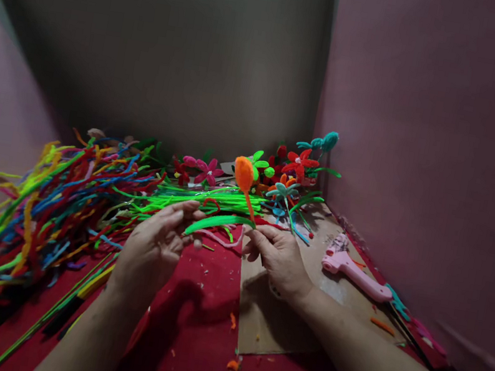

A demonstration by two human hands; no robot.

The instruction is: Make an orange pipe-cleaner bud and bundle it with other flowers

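Note:
My right hand (282, 262) is closed, pinching the base of a pipe-cleaner flower. Its orange bud (243, 174) stands upright on an orange stem, and a long green leaf (217, 223) reaches out to the left from the pinched spot. Close to the free tip of that leaf is my left hand (149, 245), its fingers loosely curled and apart, with nothing seen in them. Whether a fingertip touches the leaf is hard to make out. Below the hands lie a red tabletop (186, 327) and a piece of brown cardboard (270, 335).
A heap of mixed-colour pipe cleaners (34, 213) fills the left side. Bright green pipe cleaners (207, 196) lie behind the hands. Several finished flowers (301, 161) stand at the back. A pink glue gun (356, 273) rests at right, near the wall (429, 178). Orange scraps (233, 365) are scattered.

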